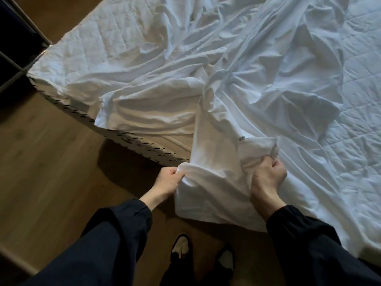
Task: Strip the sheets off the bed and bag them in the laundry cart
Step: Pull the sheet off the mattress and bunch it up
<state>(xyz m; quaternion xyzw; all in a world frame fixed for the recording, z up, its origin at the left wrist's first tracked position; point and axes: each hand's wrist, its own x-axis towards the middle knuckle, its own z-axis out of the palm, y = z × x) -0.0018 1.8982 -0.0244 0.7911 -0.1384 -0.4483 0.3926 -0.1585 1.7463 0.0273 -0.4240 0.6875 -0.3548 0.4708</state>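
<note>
Gripping a bunched edge of the white sheet, both hands work at the near corner of the bed, seen from above by the head camera. The left hand sits just off the mattress edge, over the wooden floor, its fingers curled and pinching a fold of the cloth between thumb and fingertips. The right hand is closed in a fist over a thick wad of the same sheet, knuckles up, with the fabric puffing out above and to the left of it. Between the two hands the cloth hangs in a loose span that droops below the wrists.

Beyond the hands the sheet lies rumpled in long ridges and hollows across the middle of the bed. It is pulled clear of the far left part and the right side, where a quilted mattress pad shows bare. A small label is sewn on the sheet just above the right hand.

Dark sleeves cover both forearms. Two dark shoes with pale insides stand on the floor beside the bed, below the hands.
</note>
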